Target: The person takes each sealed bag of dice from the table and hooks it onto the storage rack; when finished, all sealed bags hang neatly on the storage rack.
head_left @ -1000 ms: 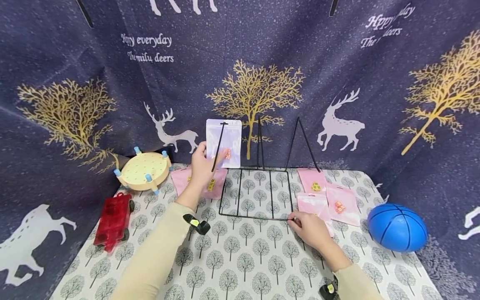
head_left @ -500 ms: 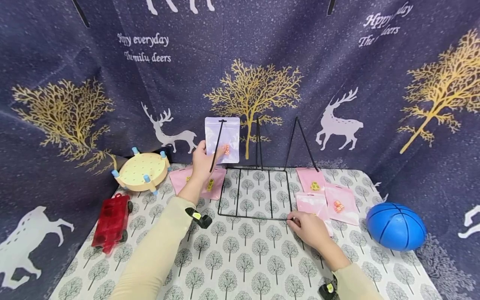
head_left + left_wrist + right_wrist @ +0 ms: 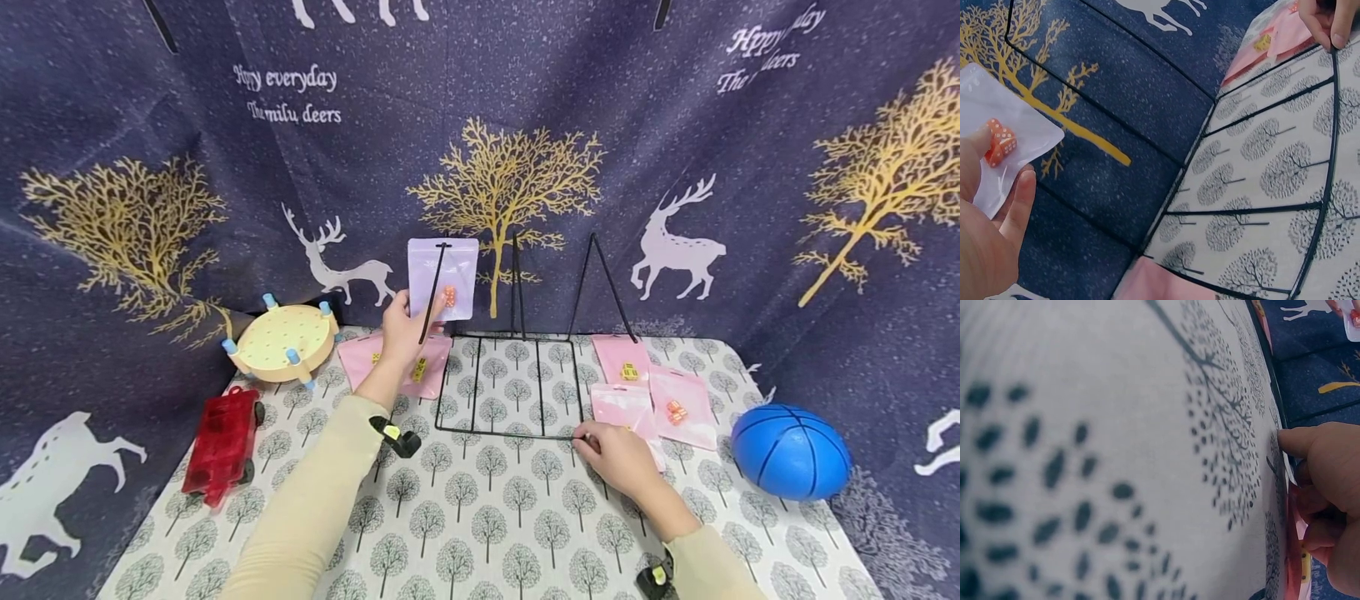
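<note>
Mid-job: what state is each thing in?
Pale purple plastic pouch, held up; hooking unclear
Left hand, pinching that pouch
Black wire rack, standing
Right hand, holding rack's corner
Pink plastic pouches, lying down
Red translucent toy cart, untouched
Round yellow stand, untouched
Blue ball, untouched

Backdrop (image 3: 480,171) — "Hppy everyday", "The milu deers", creased repeat at right

navy deer-print curtain (image 3: 525,75), white tree-print tablecloth (image 3: 487,508)
</note>
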Tool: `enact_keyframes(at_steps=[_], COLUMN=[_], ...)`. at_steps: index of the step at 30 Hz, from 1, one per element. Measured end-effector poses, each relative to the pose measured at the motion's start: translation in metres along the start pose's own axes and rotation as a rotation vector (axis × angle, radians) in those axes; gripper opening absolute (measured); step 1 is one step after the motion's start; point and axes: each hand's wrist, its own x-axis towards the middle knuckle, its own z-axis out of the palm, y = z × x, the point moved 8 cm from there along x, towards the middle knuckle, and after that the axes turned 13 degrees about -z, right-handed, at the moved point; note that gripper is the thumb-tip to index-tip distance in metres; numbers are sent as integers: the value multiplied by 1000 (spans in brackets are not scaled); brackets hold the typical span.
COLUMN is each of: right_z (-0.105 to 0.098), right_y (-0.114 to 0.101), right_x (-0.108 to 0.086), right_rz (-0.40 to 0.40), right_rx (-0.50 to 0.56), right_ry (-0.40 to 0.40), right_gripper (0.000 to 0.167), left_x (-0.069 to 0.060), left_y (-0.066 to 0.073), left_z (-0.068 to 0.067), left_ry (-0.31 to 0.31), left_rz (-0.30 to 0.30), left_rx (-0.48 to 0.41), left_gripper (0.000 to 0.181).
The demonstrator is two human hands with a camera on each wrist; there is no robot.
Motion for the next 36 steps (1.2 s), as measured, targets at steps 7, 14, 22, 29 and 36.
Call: enact_keyframes(at_steps=[7, 14, 22, 29, 36], right_z=[0, 0, 0, 0, 1], right_y=[1, 0, 0, -1, -1], right_x=[1, 1, 0, 0, -1], right_rz=[2, 8, 10, 17, 18], right_rx=[-1, 2, 6, 11, 13], right_ry=[2, -3, -1, -1, 0], right_gripper=[5, 7, 7, 4, 4], left_x=[2, -1, -10, -19, -22], left_y=[-14, -36, -51, -50, -58], left_z=[-10, -29, -57, -82, -90], left_ry=[-14, 7, 81, 215, 211], left_rz=[-10, -65, -40, -7, -12], left_rx=[-35, -55, 119, 407, 628], left_gripper=[33, 31, 29, 35, 50])
